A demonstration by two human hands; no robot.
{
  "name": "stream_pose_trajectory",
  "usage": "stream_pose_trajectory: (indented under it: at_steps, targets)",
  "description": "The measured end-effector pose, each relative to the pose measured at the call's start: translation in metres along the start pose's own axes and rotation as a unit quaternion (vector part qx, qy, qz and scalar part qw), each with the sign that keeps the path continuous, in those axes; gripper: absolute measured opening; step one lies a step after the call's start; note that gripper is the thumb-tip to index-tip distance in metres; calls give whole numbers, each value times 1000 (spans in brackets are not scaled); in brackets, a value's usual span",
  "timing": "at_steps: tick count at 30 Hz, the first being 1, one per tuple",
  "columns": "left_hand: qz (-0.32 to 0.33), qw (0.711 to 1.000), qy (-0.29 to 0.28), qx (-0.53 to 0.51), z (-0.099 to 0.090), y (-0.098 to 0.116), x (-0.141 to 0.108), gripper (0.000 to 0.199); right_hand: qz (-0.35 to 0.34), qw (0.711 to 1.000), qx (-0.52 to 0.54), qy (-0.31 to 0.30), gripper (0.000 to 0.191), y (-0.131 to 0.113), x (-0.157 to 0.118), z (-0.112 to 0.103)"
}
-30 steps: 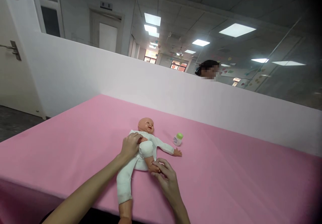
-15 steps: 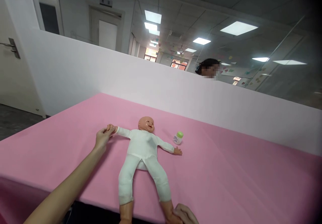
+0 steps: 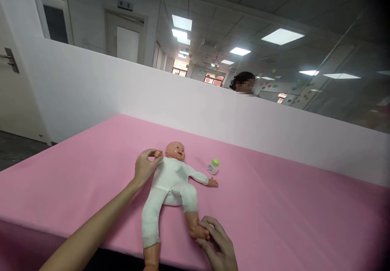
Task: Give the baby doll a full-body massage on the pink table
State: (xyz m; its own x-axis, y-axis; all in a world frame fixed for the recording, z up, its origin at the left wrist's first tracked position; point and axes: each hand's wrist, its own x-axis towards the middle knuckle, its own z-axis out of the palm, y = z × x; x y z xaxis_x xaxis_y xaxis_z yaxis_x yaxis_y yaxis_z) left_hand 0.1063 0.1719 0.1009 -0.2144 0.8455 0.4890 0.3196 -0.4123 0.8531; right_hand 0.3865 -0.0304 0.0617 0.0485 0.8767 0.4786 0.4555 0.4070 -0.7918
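A baby doll [image 3: 172, 175] in a white suit lies on its back on the pink-covered table [image 3: 268, 218]. My left hand [image 3: 146, 166] is closed on the doll's hand at the image left, close to the doll's shoulder and head; most of that doll arm is hidden. With thumb and fingers my right hand [image 3: 217, 240] grips the doll's foot [image 3: 199, 231] at the image right, and the knee of that leg is bent up. The doll's other arm stretches out flat, and its other leg lies straight toward the near edge.
A small jar [image 3: 213, 167] with a green lid stands beside the doll's outstretched hand. Behind the table runs a low white wall [image 3: 195, 104], with a person's head [image 3: 243, 83] visible beyond it. At the far left is a door [image 3: 18, 84].
My left hand has brought the doll's hand inward from out at the side to its shoulder. My right hand has pushed the doll's foot up and away from me, bending that leg.
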Motion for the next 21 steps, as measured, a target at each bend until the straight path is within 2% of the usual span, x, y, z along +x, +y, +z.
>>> stream_pose_trajectory:
  at_steps: [2, 5, 7, 10, 13, 17, 19, 21]
  targets:
    - [45, 992, -54, 105, 17, 8, -6, 20, -3, 1000, -1, -20, 22, -7, 17, 9]
    - [104, 960, -140, 218, 37, 9, -16, 18, -1, 999, 5, -36, 20, -8, 36, 28]
    - [140, 942, -184, 243, 44, 6, -21, 19, 2, 999, 19, -39, 20, -4, 45, 40]
    - [152, 934, -205, 250, 47, 2, -23, 25, 15, 998, 44, -36, 21, 0, 51, 52]
    - [129, 950, -176, 222, 39, 1, -20, 19, 24, 998, 53, -22, 22, -2, 47, 45]
    - [39, 996, -49, 59, 10, -2, -11, 21, 37, 997, 50, -37, 24, -2, 20, 12]
    - [-31, 999, 19, -35, -8, -8, -7, 27, 41, 997, 52, -46, 25, 7, -2, -3]
    - [-111, 986, 71, -103, -25, -19, -3, 34, 33, 997, 55, -31, 30, 21, -25, -12]
